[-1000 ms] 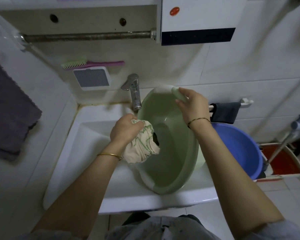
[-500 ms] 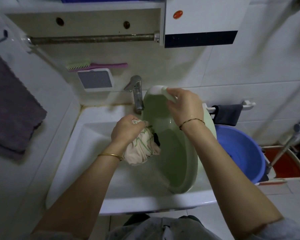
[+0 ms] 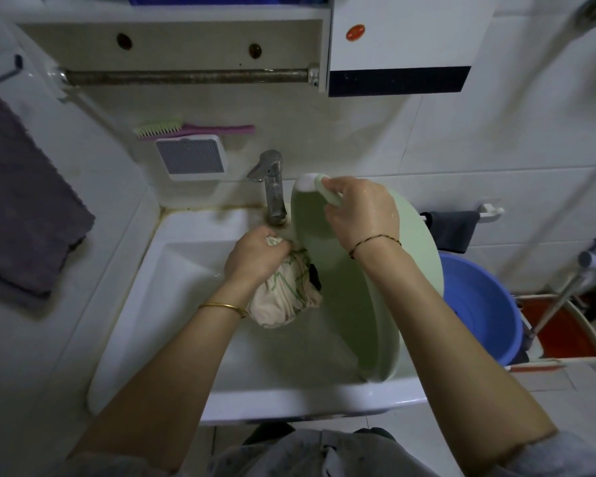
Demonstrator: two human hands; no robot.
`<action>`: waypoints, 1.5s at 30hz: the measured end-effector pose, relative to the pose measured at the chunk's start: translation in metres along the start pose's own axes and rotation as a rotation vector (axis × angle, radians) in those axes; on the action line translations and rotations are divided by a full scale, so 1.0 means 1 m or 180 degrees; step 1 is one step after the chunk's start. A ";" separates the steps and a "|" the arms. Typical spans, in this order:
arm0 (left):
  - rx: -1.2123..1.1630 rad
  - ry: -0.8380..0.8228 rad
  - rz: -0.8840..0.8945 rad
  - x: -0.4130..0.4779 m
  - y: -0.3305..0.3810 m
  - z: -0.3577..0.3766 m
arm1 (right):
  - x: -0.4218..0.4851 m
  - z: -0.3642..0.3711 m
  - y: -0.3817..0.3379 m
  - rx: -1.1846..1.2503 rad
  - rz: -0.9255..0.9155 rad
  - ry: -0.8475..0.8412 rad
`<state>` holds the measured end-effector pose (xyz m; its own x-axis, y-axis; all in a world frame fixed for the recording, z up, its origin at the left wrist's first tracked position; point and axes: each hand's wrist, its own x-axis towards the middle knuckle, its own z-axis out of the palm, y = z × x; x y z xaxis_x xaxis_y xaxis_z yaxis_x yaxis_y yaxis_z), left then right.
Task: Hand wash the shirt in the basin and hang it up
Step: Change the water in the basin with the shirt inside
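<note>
A pale green basin (image 3: 355, 304) stands steeply tilted on its edge at the right side of the white sink (image 3: 172, 277), its open side facing left. My right hand (image 3: 360, 211) grips the basin's upper rim. My left hand (image 3: 255, 256) grips a bunched, wet cream shirt (image 3: 283, 297) with green lines and a dark patch, held over the sink against the basin's mouth. Water runs out of the basin into the sink.
A chrome tap (image 3: 272, 187) stands just behind my left hand. A rusty rail (image 3: 186, 76) runs under the shelf above. A blue bucket (image 3: 482, 304) and a red mop tray (image 3: 561, 332) sit to the right. A grey towel (image 3: 21, 201) hangs left.
The basin has been tipped further upright and to the left. My right hand moved left along with the rim. My left hand still holds the shirt in about the same place.
</note>
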<state>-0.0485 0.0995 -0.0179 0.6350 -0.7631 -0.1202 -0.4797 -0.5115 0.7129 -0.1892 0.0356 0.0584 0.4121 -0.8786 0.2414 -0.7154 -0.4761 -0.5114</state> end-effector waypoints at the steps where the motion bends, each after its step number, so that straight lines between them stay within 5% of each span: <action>1: 0.0002 0.0004 0.0005 0.000 0.000 0.000 | 0.000 -0.001 0.000 0.0002 0.0004 0.0001; 17: -0.0056 -0.0003 0.0021 -0.002 0.000 -0.001 | -0.006 -0.004 0.004 0.0185 0.0046 0.0125; 24: -0.0173 -0.0083 -0.0011 0.005 -0.006 -0.001 | 0.006 -0.004 0.047 0.1654 0.0789 0.0508; 33: -0.0246 -0.0331 -0.0450 0.016 -0.032 0.027 | -0.011 0.075 0.109 0.3652 0.2293 0.0342; 36: -0.0271 -0.0437 -0.0617 0.019 -0.044 0.039 | -0.011 0.087 0.124 0.3147 0.2322 0.0180; 39: -0.0280 -0.0574 -0.0767 0.022 -0.053 0.049 | 0.001 0.093 0.137 0.0704 0.1808 -0.0405; 41: -0.0176 -0.0886 -0.0839 0.021 -0.059 0.055 | 0.010 0.096 0.130 -0.0453 0.1392 -0.0328; 45: 0.0311 -0.1741 -0.0684 0.026 -0.057 0.057 | 0.040 0.105 0.087 0.0453 0.0479 0.0101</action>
<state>-0.0389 0.0868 -0.1011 0.3324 -0.7178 -0.6118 -0.4450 -0.6913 0.5693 -0.1761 -0.0368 -0.0636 0.2871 -0.9412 0.1782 -0.6797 -0.3313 -0.6544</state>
